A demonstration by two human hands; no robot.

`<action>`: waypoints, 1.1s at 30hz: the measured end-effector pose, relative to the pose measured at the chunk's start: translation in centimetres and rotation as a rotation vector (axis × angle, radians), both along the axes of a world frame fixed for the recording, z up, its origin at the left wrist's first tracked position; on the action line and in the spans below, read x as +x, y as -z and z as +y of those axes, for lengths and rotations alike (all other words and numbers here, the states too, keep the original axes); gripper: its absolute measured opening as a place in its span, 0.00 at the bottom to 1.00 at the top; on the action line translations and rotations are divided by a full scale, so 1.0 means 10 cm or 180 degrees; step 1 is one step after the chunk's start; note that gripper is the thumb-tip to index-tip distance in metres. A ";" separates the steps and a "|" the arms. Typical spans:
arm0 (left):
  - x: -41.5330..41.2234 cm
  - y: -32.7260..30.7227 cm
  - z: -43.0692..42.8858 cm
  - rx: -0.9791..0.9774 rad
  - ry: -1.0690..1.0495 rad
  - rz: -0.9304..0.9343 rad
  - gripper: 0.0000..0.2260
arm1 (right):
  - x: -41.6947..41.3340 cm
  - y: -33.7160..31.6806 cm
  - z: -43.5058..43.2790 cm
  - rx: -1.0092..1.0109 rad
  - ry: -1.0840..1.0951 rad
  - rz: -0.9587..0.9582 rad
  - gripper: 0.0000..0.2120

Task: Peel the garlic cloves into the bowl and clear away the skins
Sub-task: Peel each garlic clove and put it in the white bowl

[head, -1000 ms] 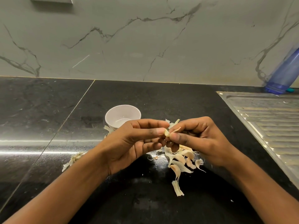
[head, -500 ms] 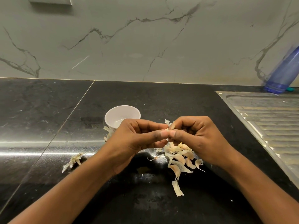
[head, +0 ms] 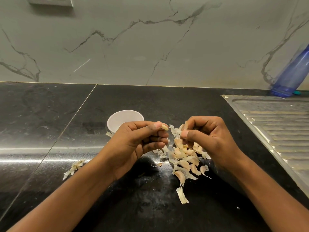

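I see the garlic clove (head: pixel 164 127) pinched between the thumb and forefinger of the left hand (head: pixel 138 141), its pale tip poking out toward the right. The other fingers of that hand are curled in underneath. Just beside it, with a small gap between, the right hand (head: pixel 207 136) has its thumb and fingers closed on a scrap of papery skin (head: pixel 174 130) that sticks up and out to the left. I cannot tell whether that hand also holds a clove behind the skin.

Both hands hover above a heap of cloves and skins (head: pixel 184 158) lying on the black counter (head: pixel 50 124). The heap trails toward me and ends in one long strip of skin (head: pixel 182 196). A tiny curled bit (head: pixel 158 164) sits just left of the heap.

The white bowl (head: pixel 124 117) stands upright on the counter behind the left hand, which covers its near edge. I can make out nothing of what lies inside it. A small clump of skins (head: pixel 73 168) lies apart, left of the left forearm.

Off to the right runs the ribbed metal drainboard (head: pixel 275 124), and at its far corner a blue bottle (head: pixel 292 72) leans against the marble wall (head: pixel 150 39).
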State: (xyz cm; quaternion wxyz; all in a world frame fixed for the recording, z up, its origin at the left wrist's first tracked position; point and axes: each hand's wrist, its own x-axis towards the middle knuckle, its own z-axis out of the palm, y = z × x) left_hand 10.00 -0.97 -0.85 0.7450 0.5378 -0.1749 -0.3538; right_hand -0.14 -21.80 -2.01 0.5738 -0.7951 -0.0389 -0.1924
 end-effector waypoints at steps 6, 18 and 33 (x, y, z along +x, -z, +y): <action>0.02 0.03 0.00 0.0127 -0.0004 -0.0072 0.12 | -0.04 0.04 0.06 -0.0695 -0.0221 0.0055 0.10; 0.05 0.11 0.02 0.0221 -0.0177 -0.0505 0.13 | -0.03 0.06 0.10 -0.1301 0.0044 -0.0431 0.04; 0.02 0.15 0.01 0.0346 -0.0192 -0.1063 0.08 | 0.03 0.12 0.10 -0.1388 0.0336 -0.0513 0.07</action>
